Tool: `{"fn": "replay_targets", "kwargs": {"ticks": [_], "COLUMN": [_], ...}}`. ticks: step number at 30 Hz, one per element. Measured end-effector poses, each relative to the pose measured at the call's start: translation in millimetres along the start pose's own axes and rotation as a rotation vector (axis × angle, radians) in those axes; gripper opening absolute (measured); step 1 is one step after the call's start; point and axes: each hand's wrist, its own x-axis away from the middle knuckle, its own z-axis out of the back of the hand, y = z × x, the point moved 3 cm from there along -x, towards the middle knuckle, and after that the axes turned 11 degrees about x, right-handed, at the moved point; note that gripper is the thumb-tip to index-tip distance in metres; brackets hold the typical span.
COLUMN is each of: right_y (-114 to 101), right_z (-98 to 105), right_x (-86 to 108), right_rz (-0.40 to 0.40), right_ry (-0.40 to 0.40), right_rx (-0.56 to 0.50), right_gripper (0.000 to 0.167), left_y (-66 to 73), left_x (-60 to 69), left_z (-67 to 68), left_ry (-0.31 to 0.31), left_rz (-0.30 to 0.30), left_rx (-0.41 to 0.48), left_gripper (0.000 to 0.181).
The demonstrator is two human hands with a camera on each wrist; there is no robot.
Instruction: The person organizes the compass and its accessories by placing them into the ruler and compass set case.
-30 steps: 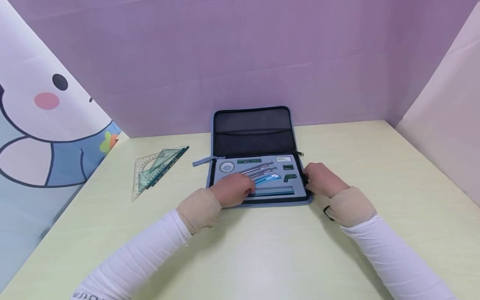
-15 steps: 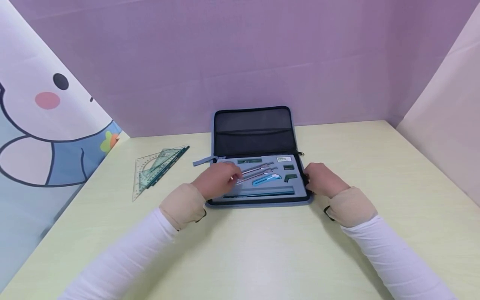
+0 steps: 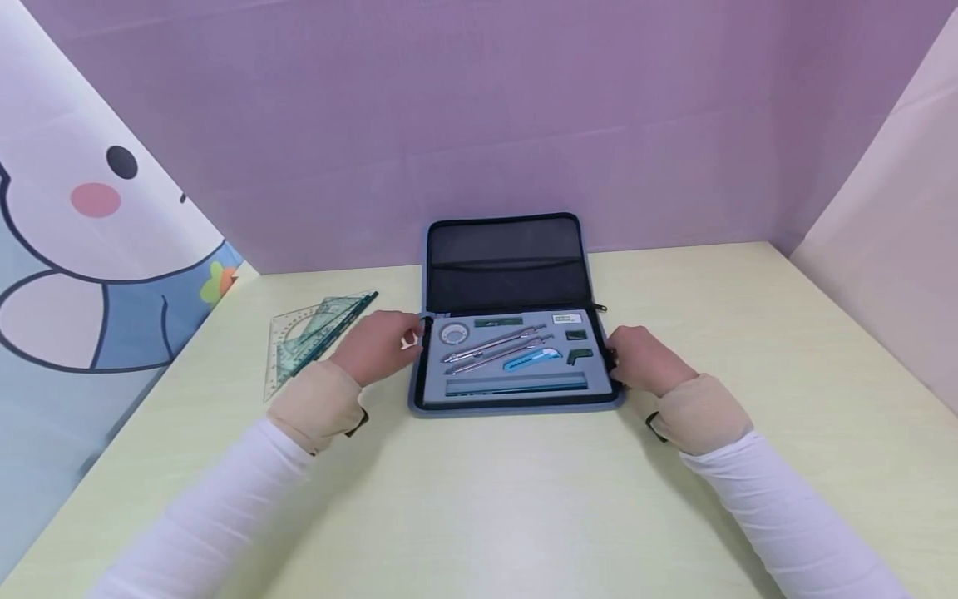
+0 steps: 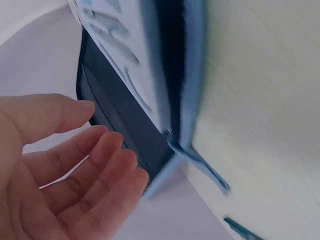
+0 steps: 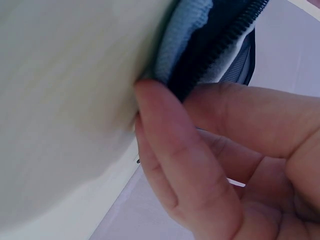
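Observation:
In the head view a blue zip case [image 3: 516, 408] of drawing instruments lies unzipped, its lid raised against the back wall. My right hand [image 3: 644, 358] pinches the case's right edge; the right wrist view shows fingertips and thumb either side of the zipper rim [image 5: 185, 45]. My left hand [image 3: 383, 345] is beside the left edge, fingers loosely curved. In the left wrist view that hand [image 4: 65, 170] holds nothing, and a fabric strap [image 4: 205, 167] sticks out from the case. The grey tray carries two metal compasses [image 3: 494, 343], a blue cutter [image 3: 532, 358] and an eraser [image 3: 566, 318].
Left of the case, transparent set squares and a protractor [image 3: 277, 337] lie overlapping, with dark green pencils [image 3: 337, 330] along them. A purple wall [image 3: 494, 125] stands behind the table [image 3: 509, 499]; a cartoon-printed panel [image 3: 60, 249] borders the left side.
My left hand has moved left, from over the tray to outside the case's left edge, uncovering the compasses and the long front slot. My right hand stays at the right edge.

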Motion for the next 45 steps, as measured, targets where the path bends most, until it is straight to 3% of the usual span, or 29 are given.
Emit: {"fn": "replay_targets", "kwargs": {"ticks": [10,18,29,32,45], "right_y": [0.8,-0.3,-0.9,-0.7,-0.6], "right_z": [-0.9,-0.1,0.2,0.0,0.2], "right_x": [-0.5,0.2,0.7,0.0,0.9], "right_rz": [0.000,-0.011,0.001,-0.008,0.027], "right_ry": [0.005,-0.006,0.010,0.000,0.030], "right_rx": [0.002,-0.015,0.000,-0.001,0.009], "right_gripper": [0.021,0.026,0.022,0.025,0.018], "left_y": [-40.3,-70.5,-111.2,-116.6,-133.0], "left_x": [9.4,17.8,25.9,27.1,22.8], "left_z": [9.8,19.3,23.3,22.5,10.2], "left_ry": [-0.026,-0.073,-0.079,-0.072,-0.092], "left_rz": [0.134,0.348,0.475,0.497,0.493], "left_rx": [-0.020,-0.027,-0.020,-0.033,-0.084], "left_gripper": [0.023,0.027,0.011,0.008,0.013]}}
